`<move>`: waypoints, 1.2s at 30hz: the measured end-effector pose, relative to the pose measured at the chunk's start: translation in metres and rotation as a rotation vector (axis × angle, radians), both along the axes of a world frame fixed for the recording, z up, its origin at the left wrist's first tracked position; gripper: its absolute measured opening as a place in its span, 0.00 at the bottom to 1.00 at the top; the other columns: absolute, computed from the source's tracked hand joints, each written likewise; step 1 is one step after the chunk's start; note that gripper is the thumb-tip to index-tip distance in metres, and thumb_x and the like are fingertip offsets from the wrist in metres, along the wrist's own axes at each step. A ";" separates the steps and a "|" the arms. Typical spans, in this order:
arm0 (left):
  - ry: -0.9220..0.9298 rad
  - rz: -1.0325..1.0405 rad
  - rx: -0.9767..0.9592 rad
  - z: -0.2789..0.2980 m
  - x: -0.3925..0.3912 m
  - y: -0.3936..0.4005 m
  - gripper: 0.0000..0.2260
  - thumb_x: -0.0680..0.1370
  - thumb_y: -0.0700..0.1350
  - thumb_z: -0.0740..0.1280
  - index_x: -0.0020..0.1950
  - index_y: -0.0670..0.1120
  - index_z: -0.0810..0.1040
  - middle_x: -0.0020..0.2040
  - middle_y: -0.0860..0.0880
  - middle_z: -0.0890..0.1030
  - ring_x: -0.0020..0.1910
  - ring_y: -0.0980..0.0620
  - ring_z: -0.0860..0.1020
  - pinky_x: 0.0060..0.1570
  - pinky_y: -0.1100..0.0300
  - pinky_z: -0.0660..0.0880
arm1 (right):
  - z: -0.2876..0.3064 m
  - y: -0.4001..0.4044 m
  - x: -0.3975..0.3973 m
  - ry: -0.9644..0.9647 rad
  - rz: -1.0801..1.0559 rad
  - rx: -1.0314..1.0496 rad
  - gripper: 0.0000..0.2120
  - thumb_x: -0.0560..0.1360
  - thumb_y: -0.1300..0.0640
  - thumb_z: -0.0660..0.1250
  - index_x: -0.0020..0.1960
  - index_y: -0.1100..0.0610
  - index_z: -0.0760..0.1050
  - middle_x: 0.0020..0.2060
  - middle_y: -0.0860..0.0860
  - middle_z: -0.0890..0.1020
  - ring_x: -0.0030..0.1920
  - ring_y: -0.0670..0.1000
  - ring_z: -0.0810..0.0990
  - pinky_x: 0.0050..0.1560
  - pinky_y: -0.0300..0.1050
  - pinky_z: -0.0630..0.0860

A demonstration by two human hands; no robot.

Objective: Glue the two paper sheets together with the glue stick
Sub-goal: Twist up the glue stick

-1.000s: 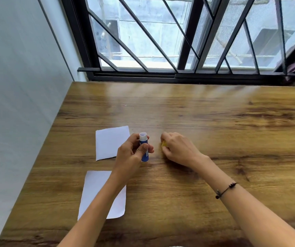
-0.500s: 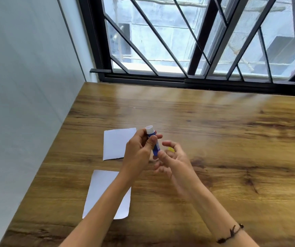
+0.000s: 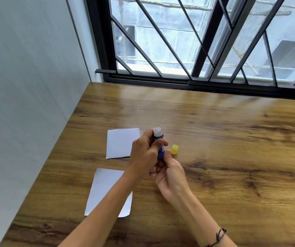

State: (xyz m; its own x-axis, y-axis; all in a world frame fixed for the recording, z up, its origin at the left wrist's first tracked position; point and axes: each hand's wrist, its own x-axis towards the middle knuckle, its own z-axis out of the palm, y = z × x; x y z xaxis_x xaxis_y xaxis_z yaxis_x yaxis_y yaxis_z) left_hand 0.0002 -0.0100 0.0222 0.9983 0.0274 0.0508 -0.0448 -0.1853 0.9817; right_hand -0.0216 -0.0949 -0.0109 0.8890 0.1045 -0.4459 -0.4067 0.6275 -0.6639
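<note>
Two paper sheets are lying flat and apart on the wooden table (image 3: 214,157): the near sheet (image 3: 104,189) is passing under the left forearm, and the far sheet (image 3: 120,142) is sitting just beyond it. Above them, the left hand (image 3: 145,154) is wrapping closed around the blue glue stick (image 3: 159,145), holding it upright with its white mouth uncapped. The right hand (image 3: 170,173) is pinching the stick's base, apparently twisting glue up; none is showing above the rim yet. The yellow cap (image 3: 174,149) is resting just beside, open end hidden. Next, judging by this, comes rubbing glue onto one sheet.
</note>
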 end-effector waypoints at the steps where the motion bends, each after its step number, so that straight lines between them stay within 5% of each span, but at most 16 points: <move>1: -0.006 0.002 0.010 0.000 0.000 0.000 0.10 0.76 0.37 0.62 0.42 0.53 0.73 0.38 0.53 0.82 0.40 0.54 0.80 0.49 0.50 0.79 | 0.000 0.002 0.000 0.019 0.002 0.010 0.19 0.80 0.50 0.53 0.43 0.61 0.75 0.26 0.53 0.78 0.25 0.48 0.74 0.27 0.41 0.71; 5: -0.005 0.005 -0.018 0.001 -0.001 0.003 0.08 0.77 0.37 0.62 0.44 0.50 0.73 0.39 0.51 0.81 0.41 0.53 0.81 0.47 0.53 0.80 | -0.001 0.001 -0.001 -0.023 0.040 0.088 0.15 0.76 0.49 0.58 0.50 0.59 0.76 0.34 0.54 0.81 0.34 0.50 0.78 0.37 0.44 0.77; 9: -0.008 0.012 -0.012 0.002 -0.001 0.004 0.08 0.76 0.36 0.62 0.43 0.50 0.74 0.39 0.51 0.82 0.41 0.48 0.82 0.47 0.52 0.80 | 0.002 -0.002 -0.001 -0.083 0.017 0.182 0.13 0.69 0.60 0.64 0.54 0.59 0.74 0.35 0.53 0.82 0.33 0.48 0.80 0.34 0.40 0.79; 13: -0.012 0.017 0.016 0.002 -0.001 0.003 0.08 0.76 0.37 0.62 0.42 0.50 0.73 0.39 0.51 0.82 0.40 0.51 0.81 0.47 0.50 0.80 | 0.002 0.002 -0.001 -0.049 -0.006 0.145 0.06 0.74 0.60 0.61 0.46 0.59 0.76 0.30 0.52 0.81 0.30 0.46 0.79 0.32 0.38 0.78; 17: -0.027 0.021 0.047 0.002 -0.004 0.003 0.04 0.76 0.37 0.62 0.45 0.45 0.74 0.39 0.51 0.82 0.41 0.53 0.81 0.47 0.53 0.80 | -0.001 0.003 -0.002 0.046 -0.005 0.096 0.18 0.78 0.50 0.57 0.39 0.58 0.80 0.28 0.52 0.79 0.29 0.47 0.76 0.34 0.41 0.74; 22: -0.021 0.029 0.042 0.000 -0.005 0.007 0.04 0.77 0.36 0.62 0.46 0.44 0.74 0.39 0.49 0.82 0.41 0.51 0.81 0.47 0.52 0.80 | -0.002 0.001 -0.003 -0.056 0.049 0.124 0.10 0.76 0.57 0.60 0.54 0.60 0.75 0.35 0.53 0.82 0.34 0.48 0.79 0.35 0.40 0.78; 24: -0.019 0.031 0.041 -0.001 -0.005 0.007 0.04 0.76 0.36 0.62 0.46 0.44 0.74 0.39 0.49 0.82 0.40 0.50 0.82 0.46 0.52 0.80 | -0.002 0.001 -0.004 -0.084 0.053 0.138 0.14 0.71 0.59 0.63 0.56 0.60 0.73 0.36 0.53 0.83 0.35 0.48 0.80 0.35 0.39 0.79; 28: -0.023 0.041 0.056 0.000 -0.005 0.005 0.08 0.76 0.37 0.62 0.42 0.49 0.73 0.39 0.49 0.82 0.40 0.51 0.81 0.42 0.53 0.80 | -0.002 0.001 -0.004 -0.059 0.038 0.129 0.08 0.75 0.59 0.60 0.48 0.60 0.76 0.30 0.52 0.80 0.30 0.46 0.77 0.31 0.37 0.76; 32: -0.025 0.041 0.080 0.001 -0.005 0.004 0.06 0.77 0.37 0.62 0.43 0.48 0.73 0.39 0.51 0.82 0.37 0.50 0.81 0.39 0.53 0.80 | 0.000 0.000 -0.005 -0.033 0.018 0.120 0.12 0.78 0.58 0.57 0.42 0.60 0.77 0.27 0.51 0.78 0.25 0.45 0.74 0.28 0.36 0.73; 36: -0.029 0.042 0.080 0.000 -0.004 0.003 0.04 0.76 0.37 0.62 0.46 0.45 0.74 0.39 0.51 0.82 0.41 0.52 0.81 0.46 0.54 0.80 | -0.003 0.004 -0.006 0.002 0.020 0.098 0.16 0.77 0.49 0.58 0.43 0.60 0.77 0.26 0.52 0.77 0.25 0.47 0.74 0.27 0.39 0.72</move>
